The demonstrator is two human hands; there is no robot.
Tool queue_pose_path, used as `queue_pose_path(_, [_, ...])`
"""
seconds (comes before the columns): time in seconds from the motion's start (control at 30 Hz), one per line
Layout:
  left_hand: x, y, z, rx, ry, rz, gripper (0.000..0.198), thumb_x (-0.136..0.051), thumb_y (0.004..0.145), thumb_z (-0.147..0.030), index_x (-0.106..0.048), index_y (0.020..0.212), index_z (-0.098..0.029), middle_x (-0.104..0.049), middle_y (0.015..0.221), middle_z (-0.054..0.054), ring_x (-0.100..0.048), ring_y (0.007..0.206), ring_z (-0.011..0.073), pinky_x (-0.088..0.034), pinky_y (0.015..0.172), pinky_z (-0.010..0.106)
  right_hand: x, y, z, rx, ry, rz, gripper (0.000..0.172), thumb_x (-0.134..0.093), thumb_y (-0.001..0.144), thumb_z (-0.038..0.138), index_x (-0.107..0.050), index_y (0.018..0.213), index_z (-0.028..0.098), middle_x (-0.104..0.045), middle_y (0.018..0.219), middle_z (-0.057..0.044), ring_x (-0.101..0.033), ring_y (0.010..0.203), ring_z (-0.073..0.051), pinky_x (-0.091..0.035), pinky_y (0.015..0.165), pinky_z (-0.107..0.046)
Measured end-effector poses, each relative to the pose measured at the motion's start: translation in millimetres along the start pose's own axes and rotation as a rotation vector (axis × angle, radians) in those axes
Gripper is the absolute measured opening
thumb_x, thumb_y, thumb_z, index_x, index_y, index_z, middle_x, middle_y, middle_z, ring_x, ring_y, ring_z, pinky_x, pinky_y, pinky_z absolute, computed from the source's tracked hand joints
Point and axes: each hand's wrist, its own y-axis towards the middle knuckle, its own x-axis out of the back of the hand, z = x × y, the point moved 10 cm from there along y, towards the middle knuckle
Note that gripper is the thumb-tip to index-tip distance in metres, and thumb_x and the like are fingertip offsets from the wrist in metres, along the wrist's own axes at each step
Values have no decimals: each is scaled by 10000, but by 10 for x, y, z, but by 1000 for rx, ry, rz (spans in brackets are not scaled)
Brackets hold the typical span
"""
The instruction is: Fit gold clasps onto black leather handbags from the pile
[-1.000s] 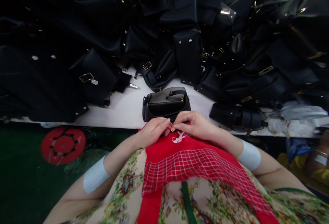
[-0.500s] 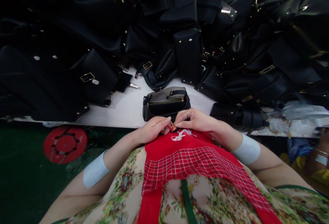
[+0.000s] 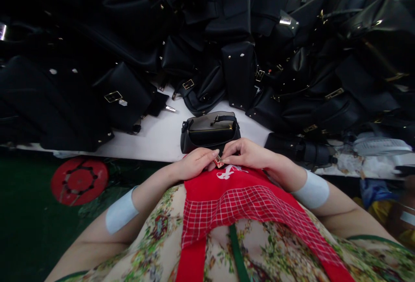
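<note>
Close to my red apron, my left hand (image 3: 198,161) and my right hand (image 3: 244,152) meet over a small gold metal buckle (image 3: 218,161). Both hands are closed, pinching it from either side with thumbs and fingers. Its surface reflects red, and what it is fixed to is hidden by my fingers. Just beyond them a small black handbag (image 3: 210,134) stands open on the white table (image 3: 152,137). Its grey lining, a gold zip and a black strap show at the opening.
Black bags (image 3: 240,74) with gold hardware are heaped across the back of the table and on both sides. A red reel (image 3: 79,181) is on the green floor at left. At right lies a white roll (image 3: 382,146); a co-worker's arm (image 3: 407,213) shows below it.
The buckle has tilted slightly between my fingers, and both hands keep hold of it. The view has shifted a little. The co-worker's arm at right has moved.
</note>
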Motion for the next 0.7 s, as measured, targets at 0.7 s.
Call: queue_pose_path(0.7, [-36, -8, -52, 2, 103, -9, 531, -273, 977, -479, -496, 619, -158, -441, 561, -28, -397, 544, 107, -379, 607, 242, -40, -42, -14, 6, 19, 93, 223, -646, 857, 309, -745, 966, 143, -685, 938, -69, -640, 867, -153, -499, 832, -289])
